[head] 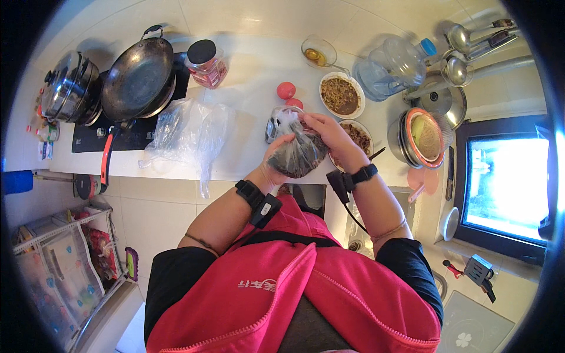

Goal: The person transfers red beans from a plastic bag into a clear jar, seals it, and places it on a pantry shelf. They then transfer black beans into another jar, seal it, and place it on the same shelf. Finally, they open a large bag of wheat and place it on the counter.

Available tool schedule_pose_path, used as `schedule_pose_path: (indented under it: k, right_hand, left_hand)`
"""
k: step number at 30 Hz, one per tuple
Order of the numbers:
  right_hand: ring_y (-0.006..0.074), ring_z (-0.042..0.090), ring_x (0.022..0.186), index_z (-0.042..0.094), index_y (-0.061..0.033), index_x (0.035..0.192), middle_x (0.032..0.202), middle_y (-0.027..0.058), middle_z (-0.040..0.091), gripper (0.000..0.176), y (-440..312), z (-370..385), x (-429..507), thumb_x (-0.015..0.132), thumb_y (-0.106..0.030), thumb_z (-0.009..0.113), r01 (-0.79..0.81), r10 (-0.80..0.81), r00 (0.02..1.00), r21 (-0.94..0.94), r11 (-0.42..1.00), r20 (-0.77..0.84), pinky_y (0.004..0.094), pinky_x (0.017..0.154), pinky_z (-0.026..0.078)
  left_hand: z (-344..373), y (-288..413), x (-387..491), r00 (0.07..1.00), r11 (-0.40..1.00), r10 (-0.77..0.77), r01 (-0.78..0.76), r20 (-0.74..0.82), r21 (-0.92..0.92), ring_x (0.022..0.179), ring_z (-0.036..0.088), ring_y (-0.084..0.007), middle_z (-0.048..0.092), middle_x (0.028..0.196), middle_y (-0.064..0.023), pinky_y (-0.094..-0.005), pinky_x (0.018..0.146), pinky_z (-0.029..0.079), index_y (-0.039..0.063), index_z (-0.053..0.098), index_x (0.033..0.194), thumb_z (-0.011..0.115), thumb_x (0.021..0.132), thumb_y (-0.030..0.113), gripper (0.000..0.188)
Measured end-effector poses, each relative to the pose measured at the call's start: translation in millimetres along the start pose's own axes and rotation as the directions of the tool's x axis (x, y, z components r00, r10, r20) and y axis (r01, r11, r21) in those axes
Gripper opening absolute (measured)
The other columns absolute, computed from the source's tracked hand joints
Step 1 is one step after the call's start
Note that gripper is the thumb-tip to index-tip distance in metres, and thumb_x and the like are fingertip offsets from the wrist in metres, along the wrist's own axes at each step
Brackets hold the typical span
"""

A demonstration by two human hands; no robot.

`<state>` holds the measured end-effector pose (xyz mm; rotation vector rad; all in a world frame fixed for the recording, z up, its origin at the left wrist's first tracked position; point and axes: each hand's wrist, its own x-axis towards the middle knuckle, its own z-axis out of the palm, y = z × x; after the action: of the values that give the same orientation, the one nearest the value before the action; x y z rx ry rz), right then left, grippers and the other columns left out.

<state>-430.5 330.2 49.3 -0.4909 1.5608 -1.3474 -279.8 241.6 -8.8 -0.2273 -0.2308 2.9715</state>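
A clear plastic bag (296, 159) with dark contents is held up at the counter's front edge, its neck gathered and twisted. My left hand (273, 164) cups it from the left, with the thumb laid along its side. On the other side, the fingers of my right hand (327, 132) reach to the gathered neck. What the bag contains cannot be made out. Just behind the bag stands a clear container (271, 128), mostly covered by it. Two round red things, perhaps tomatoes (286, 90), lie farther back. An oval dish of food (356, 137) is partly hidden by my right hand.
An empty-looking plastic bag (194, 128) overhangs the counter edge, beside a wok (139, 79) on the cooktop (88, 140). Further back are a black-lidded jar (206, 66), a glass bowl (318, 53), another food dish (341, 95) and a large water bottle (390, 66). Nested bowls (399, 137) stand right.
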Motion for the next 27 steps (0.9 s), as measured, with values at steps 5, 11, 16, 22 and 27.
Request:
schedule_pose_path:
  k: [5, 11, 16, 22, 27]
  right_hand:
    - [0.0101, 0.058, 0.081, 0.065, 0.0005, 0.109, 0.094, 0.0029, 0.065, 0.037, -8.6, -5.3, 10.9, 0.095, -0.033, 0.06, 0.016, -0.033, 0.992, -0.137, 0.99, -0.125, 0.0254, 0.073, 0.047]
    - [0.0084, 0.058, 0.076, 0.064, 0.0002, 0.112, 0.092, 0.0023, 0.065, 0.034, -10.6, -21.6, -25.2, 0.093, -0.028, 0.062, -0.12, 0.116, 0.992, -0.118, 0.986, -0.041, 0.0234, 0.063, 0.046]
    - [0.0065, 0.061, 0.072, 0.061, 0.0008, 0.117, 0.092, 0.0018, 0.066, 0.033, -17.9, -25.4, -35.6, 0.091, -0.019, 0.065, -0.06, 0.038, 0.995, -0.254, 0.965, -0.089, 0.0199, 0.056, 0.049]
    - [0.0071, 0.055, 0.062, 0.067, 0.0007, 0.109, 0.081, 0.0015, 0.065, 0.029, -23.6, -22.5, -28.9, 0.088, -0.02, 0.068, -0.052, 0.01, 0.983, -0.229, 0.972, -0.181, 0.0225, 0.052, 0.042]
    - [0.0074, 0.052, 0.057, 0.069, 0.0012, 0.1, 0.073, 0.0008, 0.063, 0.027, -39.2, -28.5, -21.7, 0.087, -0.022, 0.069, -0.072, 0.017, 0.982, -0.293, 0.953, -0.186, 0.0227, 0.049, 0.04]
  left_hand:
    - [2.6, 8.9, 13.9, 0.988, 0.988, 0.139, -0.135, -0.06, 0.071, 0.112, 0.061, -0.0309, 0.061, 0.125, -0.015, -0.0464, 0.102, 0.045, 0.005, 0.053, 0.128, 0.05, 0.095, 0.038, 0.047]
    - [8.8, 10.5, 24.2, 0.998, 0.997, 0.059, -0.057, 0.034, -0.043, 0.117, 0.056, -0.0342, 0.057, 0.13, -0.0159, -0.0609, 0.104, 0.039, 0.007, 0.053, 0.127, 0.05, 0.094, 0.049, 0.054]
    - [17.3, 13.0, 26.8, 0.981, 0.952, 0.152, -0.177, 0.117, 0.25, 0.125, 0.049, -0.0369, 0.053, 0.135, -0.0142, -0.0621, 0.105, 0.035, 0.011, 0.052, 0.132, 0.046, 0.095, 0.051, 0.055]
    - [40.2, 17.0, 7.0, 0.997, 0.998, 0.048, -0.05, 0.061, 0.033, 0.135, 0.038, -0.0391, 0.043, 0.145, -0.0162, -0.0643, 0.11, 0.027, 0.012, 0.04, 0.142, 0.046, 0.095, 0.05, 0.061]
    - [47.2, 11.2, -4.6, 0.998, 0.998, 0.054, -0.055, 0.021, 0.042, 0.137, 0.033, -0.0422, 0.037, 0.148, -0.0187, -0.0646, 0.109, 0.029, 0.011, 0.037, 0.144, 0.044, 0.096, 0.048, 0.06]
